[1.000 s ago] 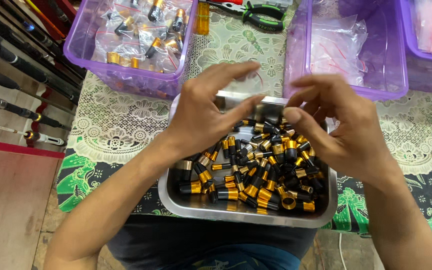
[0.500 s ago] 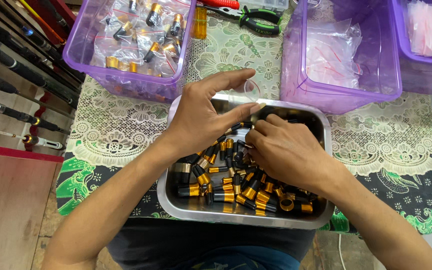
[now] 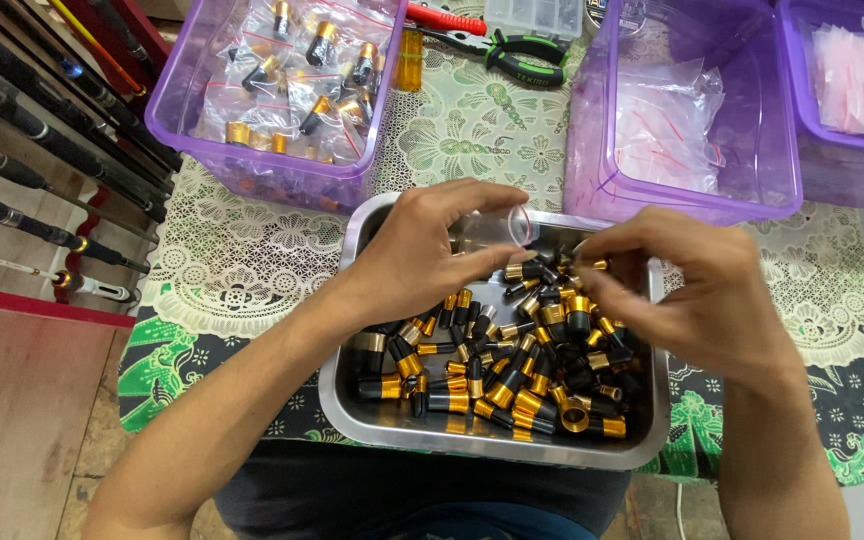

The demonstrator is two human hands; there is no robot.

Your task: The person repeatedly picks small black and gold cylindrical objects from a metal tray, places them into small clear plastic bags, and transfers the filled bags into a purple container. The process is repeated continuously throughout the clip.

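Small clear bag [image 3: 497, 228] pinched in my left hand [image 3: 422, 255] over the steel tray [image 3: 352, 400]. My right hand [image 3: 697, 300] sits just beside it, fingers curled on a black-gold fitting [image 3: 580, 268], loose fittings [image 3: 512, 370] piled below. Purple bins [image 3: 177, 100] behind on the table [image 3: 242, 270].

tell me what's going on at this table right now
A person works over a metal tray full of small black and gold parts. The left hand holds a small clear bag above the tray, and the right hand is at the pile beside it, fingertips pinched together. Behind are a purple bin of bagged parts, another purple bin of empty bags, and pliers.
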